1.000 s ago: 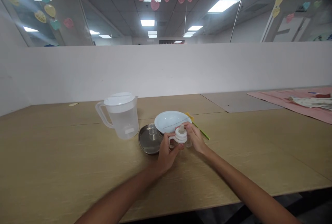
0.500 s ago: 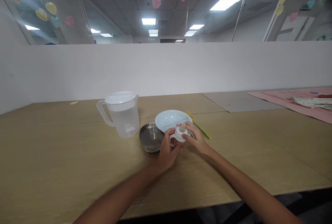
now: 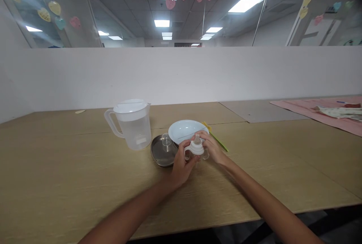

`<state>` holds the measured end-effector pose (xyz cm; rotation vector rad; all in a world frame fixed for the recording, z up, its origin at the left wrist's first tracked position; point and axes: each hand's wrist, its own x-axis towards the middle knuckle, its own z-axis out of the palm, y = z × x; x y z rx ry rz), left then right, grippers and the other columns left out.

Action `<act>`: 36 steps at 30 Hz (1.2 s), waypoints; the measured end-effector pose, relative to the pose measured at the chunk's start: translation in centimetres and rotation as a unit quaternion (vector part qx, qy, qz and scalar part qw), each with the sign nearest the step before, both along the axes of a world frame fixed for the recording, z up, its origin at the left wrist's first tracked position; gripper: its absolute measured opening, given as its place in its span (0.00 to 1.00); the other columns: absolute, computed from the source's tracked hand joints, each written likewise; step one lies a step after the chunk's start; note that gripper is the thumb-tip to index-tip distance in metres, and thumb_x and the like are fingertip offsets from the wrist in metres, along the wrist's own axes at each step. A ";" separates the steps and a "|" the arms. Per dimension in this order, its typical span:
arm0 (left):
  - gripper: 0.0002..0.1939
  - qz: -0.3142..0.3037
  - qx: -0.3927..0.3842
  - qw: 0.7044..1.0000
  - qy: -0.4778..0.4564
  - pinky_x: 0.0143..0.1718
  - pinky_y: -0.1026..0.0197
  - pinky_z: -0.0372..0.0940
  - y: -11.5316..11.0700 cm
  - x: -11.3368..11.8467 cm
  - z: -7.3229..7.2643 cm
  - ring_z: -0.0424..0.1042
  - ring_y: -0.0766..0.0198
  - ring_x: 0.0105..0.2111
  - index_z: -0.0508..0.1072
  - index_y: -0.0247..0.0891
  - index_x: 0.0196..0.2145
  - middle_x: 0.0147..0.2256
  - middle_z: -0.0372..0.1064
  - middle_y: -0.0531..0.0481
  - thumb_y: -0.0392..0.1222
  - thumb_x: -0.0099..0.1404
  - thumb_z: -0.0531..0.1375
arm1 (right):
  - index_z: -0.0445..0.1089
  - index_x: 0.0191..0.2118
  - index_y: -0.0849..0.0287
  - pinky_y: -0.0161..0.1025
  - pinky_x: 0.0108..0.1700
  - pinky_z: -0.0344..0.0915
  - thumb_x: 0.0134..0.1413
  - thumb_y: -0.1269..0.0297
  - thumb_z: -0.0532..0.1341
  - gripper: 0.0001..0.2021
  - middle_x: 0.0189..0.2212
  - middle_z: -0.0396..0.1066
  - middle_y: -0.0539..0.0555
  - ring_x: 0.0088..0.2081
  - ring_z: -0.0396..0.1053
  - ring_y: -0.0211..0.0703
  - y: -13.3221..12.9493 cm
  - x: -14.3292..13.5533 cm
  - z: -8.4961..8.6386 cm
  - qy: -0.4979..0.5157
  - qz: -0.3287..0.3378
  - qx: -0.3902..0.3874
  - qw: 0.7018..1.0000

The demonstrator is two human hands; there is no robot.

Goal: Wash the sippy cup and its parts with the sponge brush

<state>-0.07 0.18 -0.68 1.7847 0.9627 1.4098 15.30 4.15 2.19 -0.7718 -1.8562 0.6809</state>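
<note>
A baby bottle (image 3: 197, 149) stands upright between the two hands above the front part of the wooden table (image 3: 85, 176), just in front of a white bowl (image 3: 185, 129). Its top is a wide white collar with stepped rings, and from the middle rises a small, translucent, slightly beige teat (image 3: 197, 139). A white handle curves out on the left side of the collar, and a clear, rounded part shows on the right, below the right hand. The body under the collar looks clear but is mostly covered by fingers.

The left hand (image 3: 181, 163) is curled round the bottle's left side, its fingers at the handle and its thumb in front, below the collar. The right hand (image 3: 211, 148) has its fingers bent against the collar's right and far side, close to the teat; how firmly they press, I cannot tell.

To the left of the bottle lies a metal tray (image 3: 162, 157) with a small clear cap (image 3: 166, 140) on it. Farther left stands a lidded plastic pitcher (image 3: 135, 129) holding clear liquid. A thin green stick (image 3: 220, 141) with a yellow end lies just right of the bowl.
</note>
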 end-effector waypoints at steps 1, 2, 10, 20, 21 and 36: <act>0.23 0.001 0.000 1.000 0.002 0.40 0.61 0.63 0.0 0.0 0.0 0.63 0.60 0.45 0.59 0.40 0.49 0.48 0.60 0.46 0.43 0.57 0.60 | 0.69 0.36 0.58 0.41 0.48 0.57 0.46 0.67 0.45 0.16 0.38 0.63 0.54 0.44 0.60 0.43 -0.1 0.0 0.1 -0.003 0.004 0.000 1.000; 0.23 0.001 -0.002 1.000 0.003 0.39 0.62 0.63 -0.1 0.0 0.0 0.63 0.61 0.44 0.59 0.40 0.49 0.48 0.60 0.46 0.43 0.57 0.60 | 0.69 0.36 0.58 0.40 0.47 0.57 0.47 0.67 0.45 0.17 0.38 0.62 0.54 0.43 0.60 0.43 -0.1 0.0 0.2 -0.005 0.010 -0.002 1.000; 0.24 -0.002 -0.017 1.000 -0.022 0.32 0.64 0.65 -0.3 0.1 0.1 0.65 0.65 0.37 0.58 0.41 0.49 0.47 0.60 0.46 0.45 0.57 0.60 | 0.66 0.37 0.60 0.41 0.42 0.57 0.51 0.59 0.52 0.12 0.33 0.61 0.54 0.38 0.60 0.44 -0.8 0.5 -0.6 -0.039 -0.071 0.107 0.991; 0.25 0.001 -0.012 1.000 -0.007 0.32 0.64 0.64 -0.3 0.1 -0.1 0.65 0.63 0.38 0.56 0.40 0.51 0.48 0.59 0.44 0.46 0.58 0.59 | 0.60 0.39 0.58 0.44 0.47 0.57 0.54 0.57 0.53 0.11 0.40 0.63 0.56 0.44 0.61 0.47 -1.1 0.9 -1.8 0.032 -0.120 0.142 0.982; 0.25 -0.001 -0.015 1.000 -0.006 0.32 0.64 0.64 -0.4 0.1 -0.1 0.65 0.63 0.38 0.56 0.40 0.51 0.48 0.59 0.44 0.46 0.58 0.59 | 0.59 0.43 0.58 0.45 0.49 0.57 0.54 0.56 0.53 0.14 0.44 0.62 0.57 0.47 0.60 0.48 -1.0 0.9 -1.8 0.040 -0.093 0.114 0.988; 0.22 0.013 0.015 1.000 0.021 0.38 0.59 0.65 -0.3 0.0 0.6 0.67 0.62 0.39 0.59 0.40 0.48 0.47 0.62 0.45 0.43 0.56 0.60 | 0.64 0.44 0.58 0.44 0.50 0.56 0.52 0.55 0.56 0.16 0.43 0.63 0.56 0.47 0.59 0.47 -0.7 0.4 -1.5 -0.034 -0.048 0.066 0.996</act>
